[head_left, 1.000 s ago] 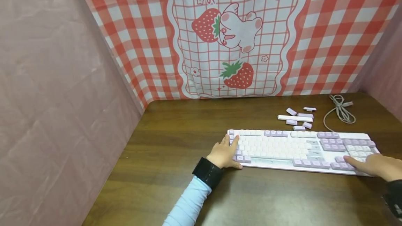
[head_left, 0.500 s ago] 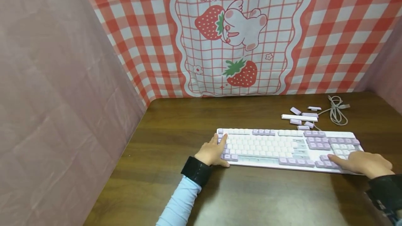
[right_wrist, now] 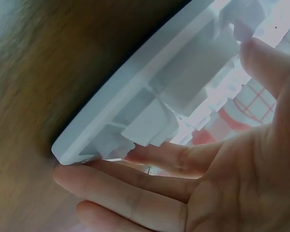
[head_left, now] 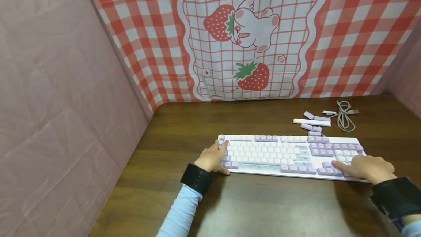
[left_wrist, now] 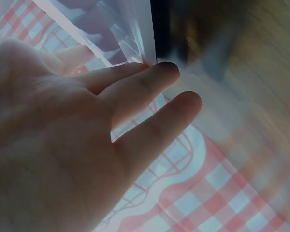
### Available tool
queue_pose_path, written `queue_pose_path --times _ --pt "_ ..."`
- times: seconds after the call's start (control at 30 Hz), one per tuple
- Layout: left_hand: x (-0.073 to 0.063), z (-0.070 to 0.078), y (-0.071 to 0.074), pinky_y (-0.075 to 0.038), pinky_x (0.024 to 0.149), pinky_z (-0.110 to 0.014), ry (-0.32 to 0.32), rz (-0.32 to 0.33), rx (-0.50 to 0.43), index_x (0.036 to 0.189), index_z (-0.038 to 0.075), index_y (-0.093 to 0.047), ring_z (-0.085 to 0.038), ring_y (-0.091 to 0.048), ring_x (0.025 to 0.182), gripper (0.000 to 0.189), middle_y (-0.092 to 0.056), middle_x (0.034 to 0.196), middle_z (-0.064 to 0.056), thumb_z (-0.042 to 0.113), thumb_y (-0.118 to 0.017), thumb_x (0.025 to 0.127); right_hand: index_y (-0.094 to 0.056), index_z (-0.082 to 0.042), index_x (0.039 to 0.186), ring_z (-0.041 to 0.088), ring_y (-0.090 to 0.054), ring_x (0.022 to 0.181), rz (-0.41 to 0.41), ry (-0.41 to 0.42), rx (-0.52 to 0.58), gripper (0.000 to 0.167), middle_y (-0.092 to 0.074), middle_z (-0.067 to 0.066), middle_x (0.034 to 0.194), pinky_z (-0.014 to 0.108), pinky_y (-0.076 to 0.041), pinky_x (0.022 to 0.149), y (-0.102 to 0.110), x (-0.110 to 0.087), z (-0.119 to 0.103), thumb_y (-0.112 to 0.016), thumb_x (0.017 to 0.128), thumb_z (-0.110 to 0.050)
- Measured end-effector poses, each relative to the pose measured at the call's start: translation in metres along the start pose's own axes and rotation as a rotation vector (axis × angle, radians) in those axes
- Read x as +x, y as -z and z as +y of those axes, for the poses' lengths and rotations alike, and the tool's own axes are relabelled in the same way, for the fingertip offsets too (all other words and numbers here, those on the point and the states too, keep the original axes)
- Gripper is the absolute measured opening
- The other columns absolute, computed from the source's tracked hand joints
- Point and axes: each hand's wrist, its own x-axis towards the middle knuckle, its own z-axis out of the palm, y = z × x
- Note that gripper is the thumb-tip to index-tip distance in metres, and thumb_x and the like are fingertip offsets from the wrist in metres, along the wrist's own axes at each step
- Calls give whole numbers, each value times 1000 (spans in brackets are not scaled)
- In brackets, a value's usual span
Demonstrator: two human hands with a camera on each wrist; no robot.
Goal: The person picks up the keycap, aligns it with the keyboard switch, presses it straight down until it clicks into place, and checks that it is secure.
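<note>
A white and lilac keyboard [head_left: 263, 153] lies flat on the wooden table. Bare strips show along its space-bar row and right of the letter keys, where keycaps are off. My left hand [head_left: 211, 158] spreads over its left end, thumb at the front edge and index finger on top. In the left wrist view, fairly straight fingers [left_wrist: 154, 121] touch or lie beside the end wall. My right hand [head_left: 366, 167] holds the right end. Its thumb [right_wrist: 266, 63] presses on the keys and its other fingers reach the keyboard's side and underside corner in the right wrist view.
Behind the keyboard lie several loose lilac keycaps [head_left: 314, 134] and a long white space-bar keycap [head_left: 311, 122]. A coiled grey USB cable [head_left: 344, 118] sits to their right. A red-checked strawberry cloth [head_left: 253, 76] hangs along the table's back edge; pink fabric [head_left: 65, 101] borders the left.
The keyboard has slid left across the table with both hands on it. Its cable followed left, and some loose keycaps near the keyboard's back edge have shifted. The head view also turned slightly.
</note>
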Motion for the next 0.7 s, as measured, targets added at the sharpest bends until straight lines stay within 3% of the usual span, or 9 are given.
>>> queue_pose_path --times 0.7 --pt "-12 -21 3 -35 106 -49 10 2 -69 148 14 -21 -39 -38 132 106 -22 150 -28 38 -82 64 -58 14 104 41 -52 75 10 9 -13 101 -54 39 94 46 -42 61 -2 -1 -23 -26 80 -79"
